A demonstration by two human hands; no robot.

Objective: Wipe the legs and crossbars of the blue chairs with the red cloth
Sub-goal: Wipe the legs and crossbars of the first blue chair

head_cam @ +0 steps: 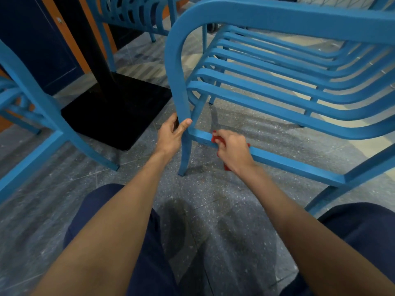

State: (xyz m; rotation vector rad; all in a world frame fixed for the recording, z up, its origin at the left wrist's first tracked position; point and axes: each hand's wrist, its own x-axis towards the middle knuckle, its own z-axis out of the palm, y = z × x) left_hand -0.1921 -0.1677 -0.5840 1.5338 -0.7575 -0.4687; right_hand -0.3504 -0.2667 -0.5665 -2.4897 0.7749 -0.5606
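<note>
Chair being wiped: We see a blue chair [277, 18] of metal slats close in front. Its thick frame arches across the top of the view and bends down on the left into the near leg [181, 99].
Crossbar: A low crossbar [299, 165] runs from that leg down to the right, where it meets the frame at a corner.
Red cloth: The red cloth [214, 139] lies bunched on the crossbar under the right hand, just beside the joint with the leg. We make out only scraps of it: by the fingertips, at the far edge of the hand, and a tail hanging below the bar.
Right hand: The right hand [232, 149] is knuckles up, with its fingers curled over the bar and clutching the cloth against it.
Left hand: The left hand [171, 135] grips the leg a little above the joint, with the thumb lying on the leg's near face and the fingers wrapped behind.
Arms: Both forearms [119, 227] are bare and reach forward from the bottom of the view. They are well apart low down, and the hands are near each other.
Trousers: Dark blue trousers [111, 210] cover both knees at the bottom.
Other chairs: A second blue chair [32, 92] stands at the left edge and a third blue chair [132, 11] stands further back.
Pedestal: A black column [94, 39] rises from a flat square base plate [119, 107], between the left chair and the gripped leg.
Floor: The floor [213, 210] is grey speckled stone.
</note>
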